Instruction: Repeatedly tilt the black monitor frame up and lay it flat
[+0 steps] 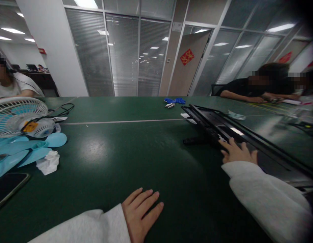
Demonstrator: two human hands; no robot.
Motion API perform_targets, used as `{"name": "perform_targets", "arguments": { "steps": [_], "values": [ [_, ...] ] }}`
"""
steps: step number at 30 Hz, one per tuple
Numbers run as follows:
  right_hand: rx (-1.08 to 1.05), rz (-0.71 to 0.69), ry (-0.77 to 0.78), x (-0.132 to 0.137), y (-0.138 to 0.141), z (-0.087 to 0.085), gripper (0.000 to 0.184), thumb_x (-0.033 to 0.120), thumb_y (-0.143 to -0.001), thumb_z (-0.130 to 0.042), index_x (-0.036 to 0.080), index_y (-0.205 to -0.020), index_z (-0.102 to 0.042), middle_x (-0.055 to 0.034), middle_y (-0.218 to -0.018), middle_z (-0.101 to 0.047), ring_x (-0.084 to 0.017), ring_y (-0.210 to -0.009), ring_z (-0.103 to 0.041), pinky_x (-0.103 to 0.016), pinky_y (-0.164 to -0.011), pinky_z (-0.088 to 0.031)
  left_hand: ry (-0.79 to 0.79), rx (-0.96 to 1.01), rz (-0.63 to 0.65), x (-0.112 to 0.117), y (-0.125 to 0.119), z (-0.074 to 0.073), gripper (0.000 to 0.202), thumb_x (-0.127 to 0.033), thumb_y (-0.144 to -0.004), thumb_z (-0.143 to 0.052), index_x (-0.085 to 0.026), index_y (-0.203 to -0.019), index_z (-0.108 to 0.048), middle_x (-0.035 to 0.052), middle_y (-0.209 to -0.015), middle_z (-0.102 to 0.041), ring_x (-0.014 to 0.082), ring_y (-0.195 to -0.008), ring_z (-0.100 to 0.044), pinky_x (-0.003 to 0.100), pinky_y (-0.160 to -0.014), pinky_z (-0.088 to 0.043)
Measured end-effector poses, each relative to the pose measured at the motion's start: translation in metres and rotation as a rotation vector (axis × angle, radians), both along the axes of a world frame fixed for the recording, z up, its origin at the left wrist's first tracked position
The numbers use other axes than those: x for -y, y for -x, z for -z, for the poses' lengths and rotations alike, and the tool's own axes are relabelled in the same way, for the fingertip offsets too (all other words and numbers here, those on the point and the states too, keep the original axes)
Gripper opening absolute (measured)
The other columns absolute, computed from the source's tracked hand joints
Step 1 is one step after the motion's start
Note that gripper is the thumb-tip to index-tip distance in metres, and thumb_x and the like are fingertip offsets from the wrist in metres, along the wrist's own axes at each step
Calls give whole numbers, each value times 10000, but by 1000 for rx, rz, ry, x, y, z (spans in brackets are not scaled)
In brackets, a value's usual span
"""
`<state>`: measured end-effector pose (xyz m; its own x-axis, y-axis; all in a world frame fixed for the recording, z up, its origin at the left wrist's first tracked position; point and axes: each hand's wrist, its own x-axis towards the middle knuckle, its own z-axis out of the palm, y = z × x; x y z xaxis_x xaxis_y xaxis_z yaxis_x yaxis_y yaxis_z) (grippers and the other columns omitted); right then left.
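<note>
Palm down on the green tabletop [115, 162], my left hand [142, 211] lies with its fingers slightly apart and nothing in it. My right hand [238, 152] spreads its fingers over a long black framed panel [278, 165] at the right, and appears to touch its near edge. The panel lies slanted across the table, with a dark bar [194, 141] sticking out to its left. I cannot tell exactly what the panel is. The right hand's palm and part of the panel's near side are hidden by the hand and its grey sleeve.
At the left are a white fan [40, 126], blue fan blades [36, 148], crumpled tissue [48, 162] and a phone [9, 187]. Blue-and-white gloves [174, 101] lie at the back. A clear plastic bag [236, 115] lies beyond the panel. Other people sit at the far left and far right.
</note>
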<state>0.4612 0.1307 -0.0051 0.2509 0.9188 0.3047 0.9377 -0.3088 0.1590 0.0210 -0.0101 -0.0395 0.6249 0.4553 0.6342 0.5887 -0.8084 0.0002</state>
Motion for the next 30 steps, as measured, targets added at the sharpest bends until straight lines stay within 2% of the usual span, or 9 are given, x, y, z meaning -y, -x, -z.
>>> {"name": "perform_targets", "arguments": {
  "steps": [4,8,11,14,17,20,23,26,30],
  "values": [
    [24,-43,-25,4,20,-6,484,332,-904,-269,292,-1370,-394,-65,-1489,-270,-332,-1331,-287,-594,-1033,-275,1,53,-12,-1,-3,10,326,-262,-955,-387,-246,-1242,-540,34,-1228,-621,175,-1147,-569,372,-960,-481],
    [22,-59,-22,8,34,-10,479,327,-901,-288,311,-1366,-398,-55,-1488,-289,-305,-1328,-315,-574,-1044,-281,-7,74,-30,-2,-4,10,301,-247,-949,-418,-272,-1215,-556,-4,-1224,-624,164,-1125,-579,364,-948,-486],
    [12,-9,-33,9,40,-12,475,362,-895,-318,331,-1360,-410,-79,-1494,-259,-334,-1361,-242,-591,-1059,-219,-16,66,-32,-1,-4,7,310,-219,-951,-398,-269,-1203,-570,-14,-1231,-619,163,-1113,-584,363,-937,-491],
    [-12,61,-52,10,45,-19,481,466,-898,-295,357,-1349,-422,-116,-1482,-246,-381,-1363,-204,-619,-1042,-192,-35,101,-33,0,-3,4,313,-228,-959,-371,-269,-1178,-591,-24,-1227,-622,161,-1094,-594,355,-926,-495],
    [-50,89,-54,12,52,-28,577,630,-870,-210,374,-1344,-418,-124,-1436,-306,-390,-1322,-280,-598,-1031,-225,9,63,-34,1,-1,1,342,-271,-976,-321,-266,-1197,-582,-31,-1254,-603,164,-1112,-584,359,-935,-490],
    [-97,127,-52,15,59,-35,695,723,-823,-140,339,-1302,-466,-141,-1353,-389,-397,-1242,-379,-562,-993,-296,42,4,-17,1,3,-3,401,-342,-989,-253,-251,-1227,-563,-19,-1276,-588,173,-1135,-572,373,-939,-488],
    [-139,177,-47,17,65,-38,749,768,-784,-120,333,-1274,-483,-155,-1300,-412,-424,-1183,-408,-559,-923,-348,52,-25,3,2,7,-7,451,-388,-992,-206,-241,-1253,-543,-9,-1295,-573,179,-1155,-561,376,-948,-482],
    [-164,226,-52,17,69,-39,767,786,-764,-101,352,-1271,-477,-169,-1281,-376,-446,-1170,-388,-562,-907,-330,103,-72,17,3,9,-9,472,-429,-986,-205,-236,-1293,-508,-6,-1341,-532,186,-1193,-530,383,-980,-459],
    [-191,272,-47,15,66,-38,717,786,-760,-139,388,-1236,-498,-145,-1200,-384,-433,-1143,-391,-540,-903,-312,38,36,-15,1,5,0,440,-402,-989,-218,-263,-1233,-556,-26,-1282,-583,171,-1132,-571,371,-942,-480]
  ]
}}
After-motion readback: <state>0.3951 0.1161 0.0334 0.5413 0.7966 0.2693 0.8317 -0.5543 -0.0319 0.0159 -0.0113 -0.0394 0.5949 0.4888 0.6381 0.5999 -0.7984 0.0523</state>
